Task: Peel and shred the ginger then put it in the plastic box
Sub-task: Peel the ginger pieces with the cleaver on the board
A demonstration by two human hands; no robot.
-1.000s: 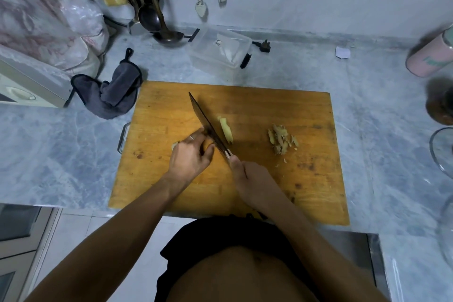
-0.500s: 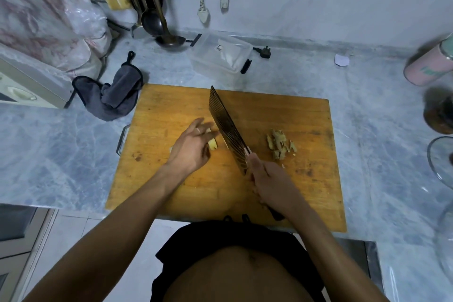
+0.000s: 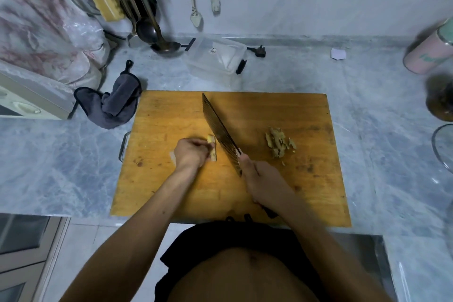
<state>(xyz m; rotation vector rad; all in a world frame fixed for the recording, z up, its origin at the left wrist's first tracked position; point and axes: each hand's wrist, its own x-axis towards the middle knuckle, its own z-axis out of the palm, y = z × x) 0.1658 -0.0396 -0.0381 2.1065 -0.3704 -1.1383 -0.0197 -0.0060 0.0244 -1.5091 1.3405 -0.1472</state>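
Now, from the head view, I see my left hand [image 3: 190, 153] curled over the ginger [image 3: 212, 148], holding it down on the wooden cutting board [image 3: 282, 110]; only the pale right side of the piece shows past the knuckles. I judge the fingers are tucked like this so the blade can work close without touching them. My right hand [image 3: 261, 179] is wrapped around the handle of the cleaver [image 3: 220, 133], and the blade runs from near-right to far-left, tilted, just beside the ginger on its right; I cannot tell if the edge touches the board. To me this is the slicing step, not yet the shredding. A small heap of peels [image 3: 279, 142] lies well apart on the right, I think so that it does not mix with the good slices. The plastic box [image 3: 215, 59] stands open on the counter just beyond the far edge of the board, near a dark plug, ready to receive the shreds. The middle and far-right board surface is free for the knife to move, but a grey cloth [image 3: 115, 105] touches the far-left corner.
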